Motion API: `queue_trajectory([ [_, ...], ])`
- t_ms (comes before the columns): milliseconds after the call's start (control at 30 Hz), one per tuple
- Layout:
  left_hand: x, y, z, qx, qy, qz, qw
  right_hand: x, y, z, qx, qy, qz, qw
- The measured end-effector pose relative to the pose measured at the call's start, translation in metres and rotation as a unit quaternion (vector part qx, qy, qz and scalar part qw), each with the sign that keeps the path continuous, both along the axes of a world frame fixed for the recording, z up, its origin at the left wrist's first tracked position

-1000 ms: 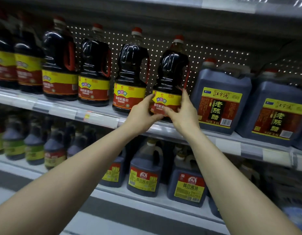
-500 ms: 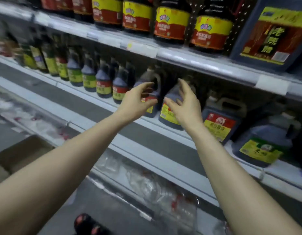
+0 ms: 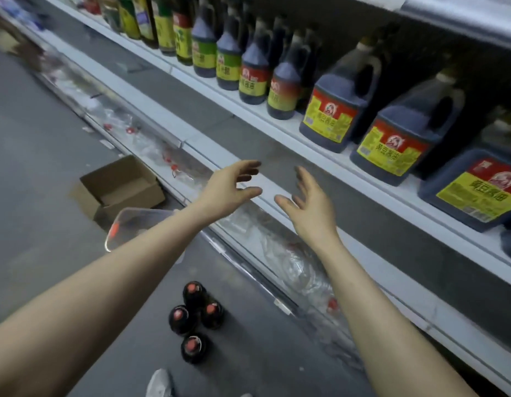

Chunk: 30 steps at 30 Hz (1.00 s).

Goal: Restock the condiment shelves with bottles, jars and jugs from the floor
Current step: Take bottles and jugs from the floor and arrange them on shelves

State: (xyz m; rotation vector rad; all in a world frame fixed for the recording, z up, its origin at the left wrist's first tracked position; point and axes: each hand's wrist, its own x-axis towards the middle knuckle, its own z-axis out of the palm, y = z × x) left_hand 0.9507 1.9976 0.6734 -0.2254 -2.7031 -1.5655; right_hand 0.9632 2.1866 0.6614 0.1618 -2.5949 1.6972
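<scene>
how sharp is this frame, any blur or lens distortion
Head view: motion blur smears the green-labelled bottles far up the shelf; the dark soy sauce jugs with yellow-red labels are readable; wide-angle distortion tilts the white shelf; left hand and right hand fairly sharp.

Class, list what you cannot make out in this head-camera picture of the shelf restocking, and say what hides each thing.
All in the head view:
1. Floor bottles: labels hidden, as they are seen from above; only red caps and dark shoulders show.
2. Clear bin: partly behind the left forearm.
3. Bottom-shelf goods: blurred, cannot be identified.
4. Dark jug: cut off by the right edge.
5. Shoe: cut off by the bottom edge.
</scene>
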Motion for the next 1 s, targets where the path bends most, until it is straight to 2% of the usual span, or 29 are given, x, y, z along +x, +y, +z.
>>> queue_trajectory([
  [300, -0.011, -0.092, -0.073, -0.024, -0.069, -0.051, 0.996, 0.009, -0.091, -0.071, -0.029, -0.095, -0.012, 0.995],
  [467, -0.021, -0.128, -0.126, -0.042, -0.116, -0.092, 0.988, 0.01, -0.123, -0.12, -0.024, -0.132, -0.071, 0.988],
  [700, -0.008, -0.138, -0.229, -0.059, -0.197, -0.139, 0.969, 0.03, -0.118, -0.213, 0.009, -0.211, -0.112, 0.971],
  [1000, 0.009, -0.132, -0.36, -0.114, -0.264, -0.153, 0.946, 0.056, -0.107, -0.345, -0.005, -0.318, -0.14, 0.938],
])
